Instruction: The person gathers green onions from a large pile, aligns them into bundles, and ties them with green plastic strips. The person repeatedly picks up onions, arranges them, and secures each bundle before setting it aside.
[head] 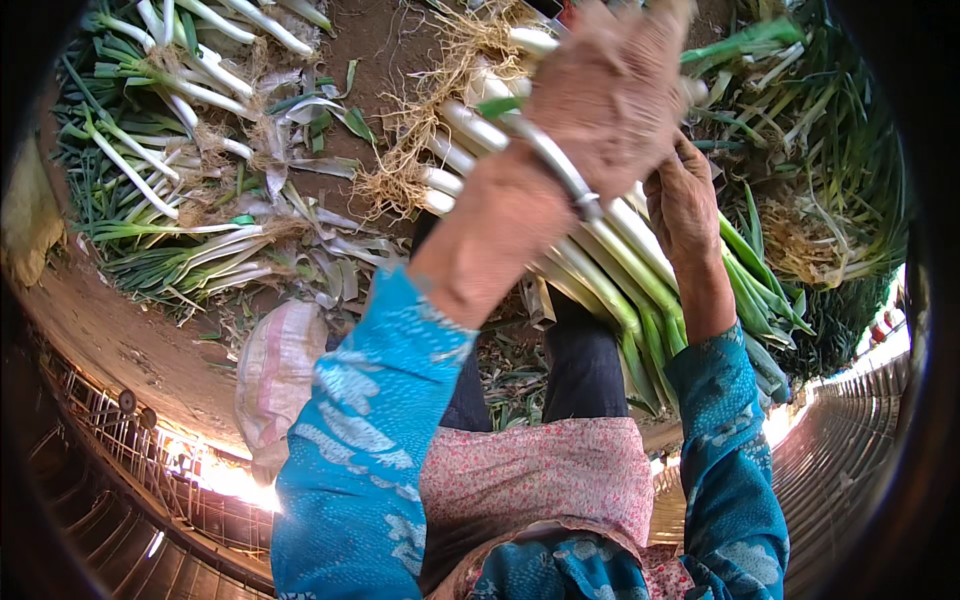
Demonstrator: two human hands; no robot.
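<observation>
A bundle of thick leeks (626, 274) lies across in front of me, roots to the upper left and green leaves to the lower right. Above its white stalks is my left hand (607, 94), blurred, with a metal bangle at the wrist; its fingers and anything in them cannot be made out. My right hand (684, 199) is against the far side of the bundle, thumb and fingers drawn together, their tips partly hidden behind my left hand. A short green strip (499, 107) shows beside my left wrist, over the stalks.
Many thinner leeks or green onions (187, 255) lie on the soil at left, one bunch tied with a green band. More leafy bunches (832, 165) are heaped at right. A pale woven sack (277, 375) stands at lower left. Peeled leaves litter the ground; a metal bar (537, 300) shows under the bundle.
</observation>
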